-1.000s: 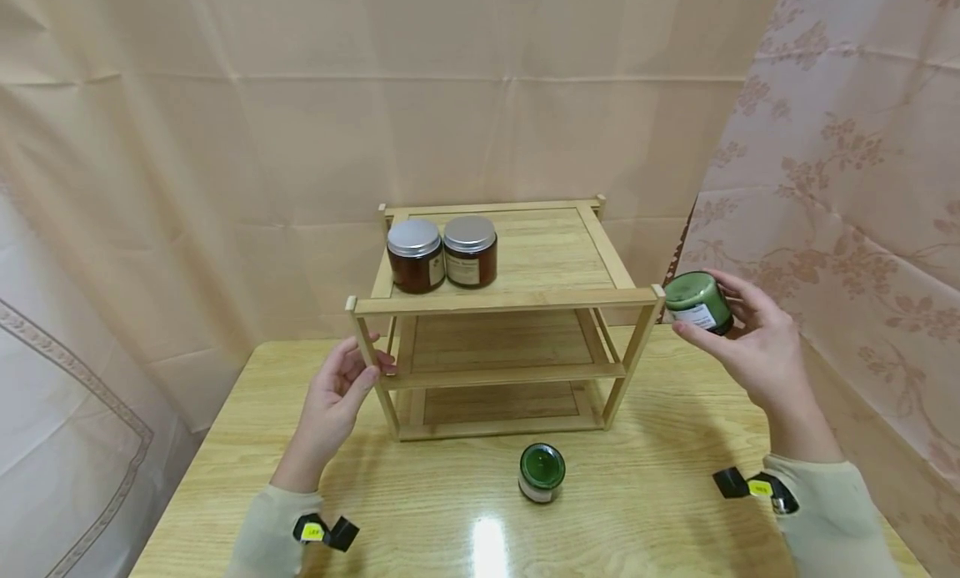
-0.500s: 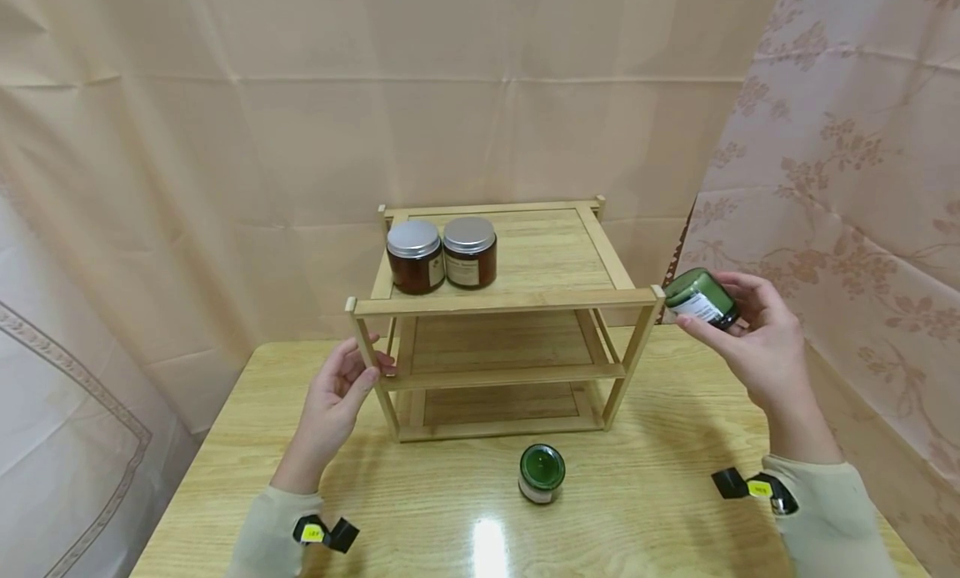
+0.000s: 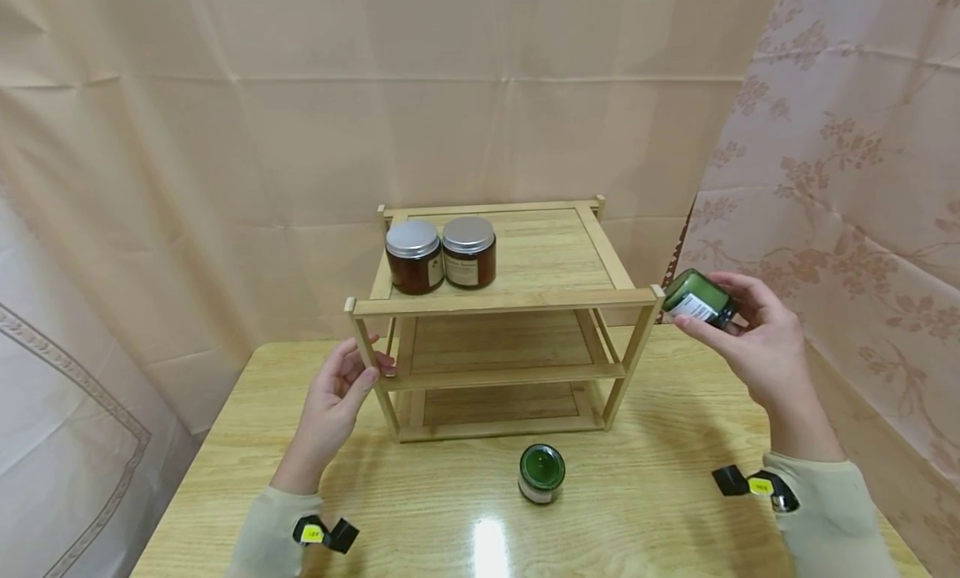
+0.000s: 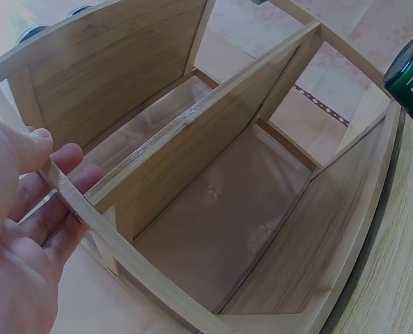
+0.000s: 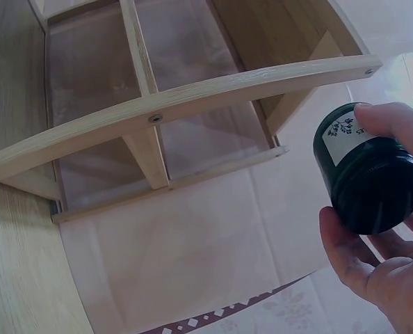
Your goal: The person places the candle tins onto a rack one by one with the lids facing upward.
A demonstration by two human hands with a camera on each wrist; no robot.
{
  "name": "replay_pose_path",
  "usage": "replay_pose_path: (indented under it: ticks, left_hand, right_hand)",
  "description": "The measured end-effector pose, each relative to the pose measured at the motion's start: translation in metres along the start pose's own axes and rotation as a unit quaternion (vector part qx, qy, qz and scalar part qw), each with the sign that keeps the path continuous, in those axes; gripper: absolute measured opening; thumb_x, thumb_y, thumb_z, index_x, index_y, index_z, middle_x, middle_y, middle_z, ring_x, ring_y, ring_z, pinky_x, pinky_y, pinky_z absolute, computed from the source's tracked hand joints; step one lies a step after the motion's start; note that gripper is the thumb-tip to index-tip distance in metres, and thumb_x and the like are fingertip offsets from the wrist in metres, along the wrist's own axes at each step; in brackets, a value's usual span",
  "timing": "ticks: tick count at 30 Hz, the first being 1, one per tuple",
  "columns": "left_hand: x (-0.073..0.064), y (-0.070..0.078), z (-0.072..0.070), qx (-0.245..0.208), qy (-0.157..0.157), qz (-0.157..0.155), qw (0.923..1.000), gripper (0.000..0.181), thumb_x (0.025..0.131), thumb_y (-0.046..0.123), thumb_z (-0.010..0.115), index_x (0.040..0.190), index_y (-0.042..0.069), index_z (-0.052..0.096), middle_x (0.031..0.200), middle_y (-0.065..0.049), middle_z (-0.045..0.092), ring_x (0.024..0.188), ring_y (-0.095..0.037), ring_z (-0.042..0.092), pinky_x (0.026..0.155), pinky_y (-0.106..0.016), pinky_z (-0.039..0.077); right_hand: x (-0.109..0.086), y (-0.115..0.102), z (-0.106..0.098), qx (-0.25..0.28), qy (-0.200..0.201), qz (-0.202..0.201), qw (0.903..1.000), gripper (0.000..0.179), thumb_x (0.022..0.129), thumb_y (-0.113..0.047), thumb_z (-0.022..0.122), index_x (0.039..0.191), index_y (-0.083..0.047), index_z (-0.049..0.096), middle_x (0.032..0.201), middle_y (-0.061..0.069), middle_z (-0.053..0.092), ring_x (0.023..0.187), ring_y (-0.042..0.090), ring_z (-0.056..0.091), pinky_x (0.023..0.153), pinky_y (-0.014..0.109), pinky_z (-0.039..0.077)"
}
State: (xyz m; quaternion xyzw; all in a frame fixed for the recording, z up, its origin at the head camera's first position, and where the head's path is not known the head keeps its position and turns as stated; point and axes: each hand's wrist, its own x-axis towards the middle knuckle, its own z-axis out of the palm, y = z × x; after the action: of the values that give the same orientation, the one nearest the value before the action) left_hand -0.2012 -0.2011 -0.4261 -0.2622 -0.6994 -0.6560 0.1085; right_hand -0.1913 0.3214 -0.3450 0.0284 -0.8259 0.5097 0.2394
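A green glass candle jar with a white label [image 3: 697, 299] is tilted in my right hand [image 3: 761, 344], just right of the rack's top right corner. Thumb and fingers grip its sides; in the right wrist view the jar's dark end [image 5: 377, 191] faces the camera. My left hand [image 3: 337, 394] holds the left front post of a three-tier wooden rack [image 3: 502, 300], thumb in front and fingers behind. A second green jar [image 3: 542, 474] stands on the table before the rack. Two amber jars with silver lids, the left one [image 3: 415, 257] and the right one [image 3: 470, 253], stand side by side on the top tier.
The rack stands on a light wood-grain table [image 3: 645, 511]. Beige cloth [image 3: 480, 103] hangs behind it, and a floral curtain [image 3: 862, 228] hangs at the right. The middle tier [image 3: 495, 342] and bottom tier [image 3: 498, 403] have bare boards in view.
My right hand has turned the green candle jar, tilting it further so its label slants more. The left hand, the rack and the other jars have stayed in place.
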Motion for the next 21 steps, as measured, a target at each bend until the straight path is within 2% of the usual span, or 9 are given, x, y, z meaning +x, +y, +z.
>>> replay_pose_path:
  ticks: [3, 8, 15, 21]
  left_hand:
    - [0.0001, -0.0006, -0.0001, 0.000, 0.000, 0.001, 1.0000, 0.042, 0.105, 0.002, 0.049, 0.147, 0.008, 0.045, 0.120, -0.029, 0.061, 0.112, -0.041, 0.062, 0.097, -0.035, 0.054]
    - [0.0006, -0.0005, -0.0001, 0.005, 0.000, 0.002, 1.0000, 0.043, 0.105, 0.001, 0.049, 0.147, 0.008, 0.045, 0.119, -0.018, 0.065, 0.112, -0.037, 0.064, 0.097, -0.035, 0.054]
    - [0.0004, -0.0005, -0.0004, 0.002, 0.000, 0.001, 1.0000, 0.043, 0.105, 0.001, 0.049, 0.147, 0.009, 0.045, 0.121, -0.034, 0.058, 0.113, -0.046, 0.060, 0.097, -0.034, 0.054]
    - [0.0005, -0.0002, -0.0001, 0.001, -0.001, 0.000, 1.0000, 0.043, 0.105, 0.001, 0.048, 0.147, 0.008, 0.045, 0.121, -0.036, 0.057, 0.113, -0.044, 0.061, 0.097, -0.034, 0.054]
  right_hand:
    - [0.0001, -0.0008, -0.0002, 0.001, 0.001, 0.002, 1.0000, 0.070, 0.081, -0.007, 0.086, 0.143, -0.013, 0.054, 0.125, -0.007, 0.057, 0.103, 0.007, 0.060, 0.076, 0.011, 0.053]
    - [0.0005, -0.0021, 0.0000, 0.006, 0.008, 0.002, 1.0000, 0.070, 0.080, -0.006, 0.086, 0.142, -0.011, 0.053, 0.126, -0.006, 0.056, 0.107, 0.007, 0.059, 0.078, 0.011, 0.053]
    - [0.0015, -0.0030, 0.0004, 0.019, 0.015, 0.004, 0.9997, 0.069, 0.080, -0.005, 0.086, 0.141, -0.011, 0.054, 0.124, -0.005, 0.057, 0.104, 0.008, 0.061, 0.078, 0.011, 0.053]
    - [0.0035, -0.0051, -0.0007, 0.060, 0.028, 0.000, 0.9978, 0.069, 0.078, 0.001, 0.085, 0.139, -0.009, 0.053, 0.125, -0.002, 0.057, 0.107, 0.010, 0.060, 0.078, 0.012, 0.054]
